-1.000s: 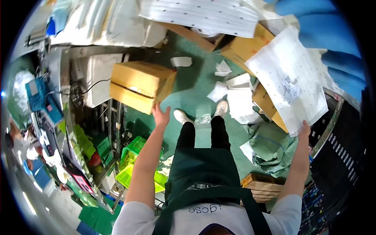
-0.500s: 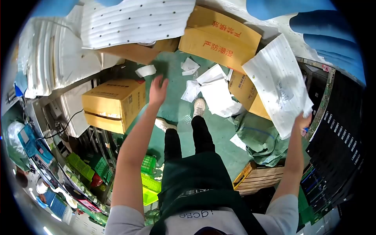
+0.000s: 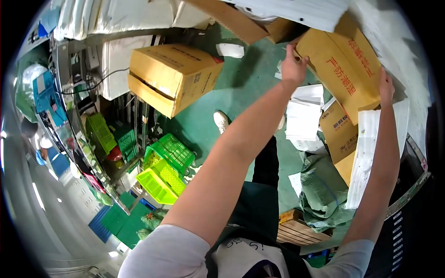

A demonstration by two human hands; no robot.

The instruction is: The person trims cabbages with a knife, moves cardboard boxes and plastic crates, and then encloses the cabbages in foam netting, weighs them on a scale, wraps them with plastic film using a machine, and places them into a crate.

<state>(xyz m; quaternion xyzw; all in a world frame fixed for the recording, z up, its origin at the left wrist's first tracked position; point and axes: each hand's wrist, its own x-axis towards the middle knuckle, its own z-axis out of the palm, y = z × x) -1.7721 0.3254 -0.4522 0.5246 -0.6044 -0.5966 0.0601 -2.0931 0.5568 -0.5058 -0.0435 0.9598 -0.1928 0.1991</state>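
A brown cardboard box [image 3: 345,69] with red printed characters lies tilted at the upper right. My left hand [image 3: 294,67] is at its left edge, the thumb over the printed face and the fingers curled at the side. On the opposite edge, my right hand [image 3: 386,87] presses its fingers along the cardboard. A white foam sheet [image 3: 364,157] stands below the box, partly behind my right forearm. Beneath the printed box is another cardboard box [image 3: 339,129] with dark print.
White paper [image 3: 303,116] and a green sack [image 3: 322,185] lie on the green floor. A closed carton [image 3: 174,76] stands left, above green baskets [image 3: 169,155]. A wooden crate [image 3: 301,229] is near my legs. Metal racking [image 3: 92,171] runs along the left side.
My right hand has let go of the white foam sheet and moved onto the printed box. My left hand has reached across to the box's other edge. The view has turned.
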